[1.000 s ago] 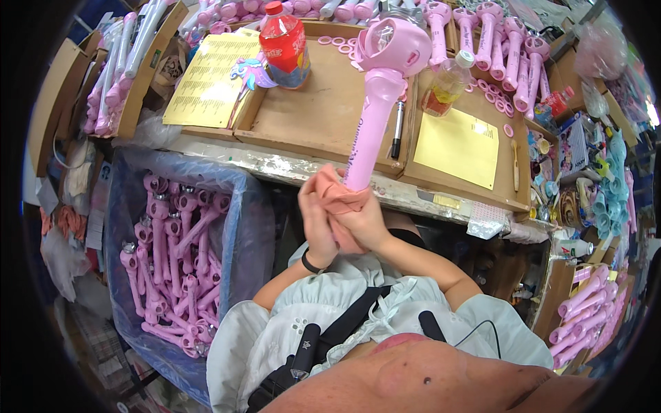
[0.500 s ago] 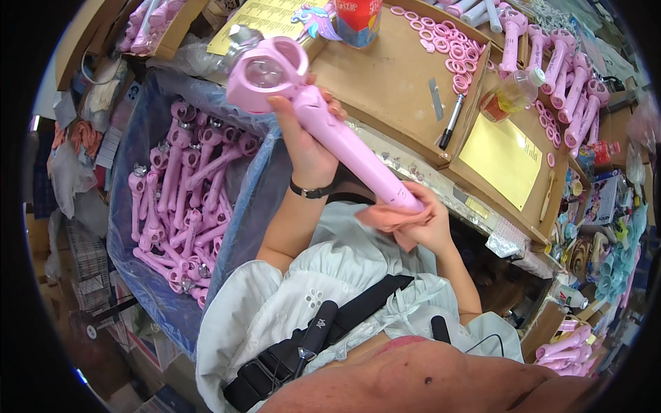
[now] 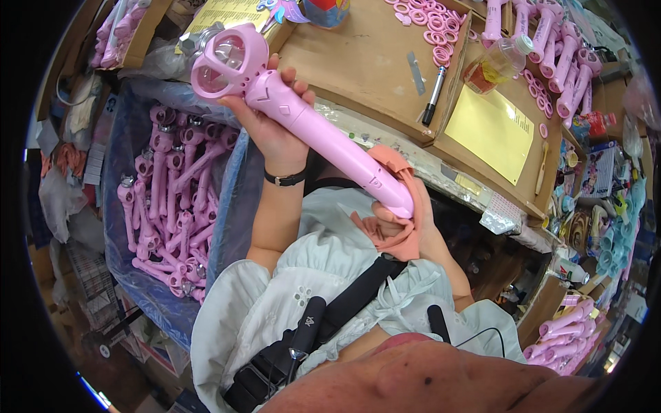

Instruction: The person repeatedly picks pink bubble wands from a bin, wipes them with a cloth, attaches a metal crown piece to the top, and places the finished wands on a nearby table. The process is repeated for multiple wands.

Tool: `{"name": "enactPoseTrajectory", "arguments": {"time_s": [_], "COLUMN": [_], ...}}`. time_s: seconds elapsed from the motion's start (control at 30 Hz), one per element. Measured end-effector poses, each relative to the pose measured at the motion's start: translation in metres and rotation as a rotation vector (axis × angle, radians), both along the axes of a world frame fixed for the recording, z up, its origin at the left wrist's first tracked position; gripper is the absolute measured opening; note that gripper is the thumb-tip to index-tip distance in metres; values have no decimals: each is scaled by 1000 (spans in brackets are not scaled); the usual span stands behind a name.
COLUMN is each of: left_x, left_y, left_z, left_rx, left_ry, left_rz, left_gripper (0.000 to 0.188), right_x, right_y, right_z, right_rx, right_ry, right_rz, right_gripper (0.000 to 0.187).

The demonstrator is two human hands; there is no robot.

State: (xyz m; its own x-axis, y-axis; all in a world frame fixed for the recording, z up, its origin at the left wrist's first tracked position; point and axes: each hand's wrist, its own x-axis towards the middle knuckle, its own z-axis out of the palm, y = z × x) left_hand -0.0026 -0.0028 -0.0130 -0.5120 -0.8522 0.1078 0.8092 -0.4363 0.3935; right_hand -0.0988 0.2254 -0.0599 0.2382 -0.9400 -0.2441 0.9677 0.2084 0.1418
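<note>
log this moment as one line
left hand: holds pink wand near its head | right hand: holds orange cloth against wand's handle end

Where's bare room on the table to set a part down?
Middle of the brown cardboard tray, between the red-and-blue plastic bottle, the pink plastic rings and the flat grey strip. Crowded: the tray's ring-strewn far right corner, and the blue-lined bin, piled with pink plastic wands.

From here I see the left hand (image 3: pixel 277 136) farther out, fingers (image 3: pixel 301 87) curled, right hand (image 3: pixel 426 217) closer in, kinda cupped.
</note>
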Motion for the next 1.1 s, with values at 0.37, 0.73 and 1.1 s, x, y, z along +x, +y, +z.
{"name": "enactPoseTrajectory", "arguments": {"time_s": [0.37, 0.73, 1.1], "left_x": [1, 5, 7], "left_y": [8, 7, 12], "left_z": [2, 5, 18], "left_rx": [91, 4, -57], "left_ry": [-235, -261, -260], "left_rz": [141, 145, 79], "left_gripper": [77, 78, 74], "right_x": [13, 8, 12], "right_y": [-3, -2, -5], "right_z": [-8, 0, 5], "right_rx": [75, 94, 208], "right_ry": [717, 280, 615], "right_rz": [-166, 39, -133], "right_gripper": [43, 58, 53]}}
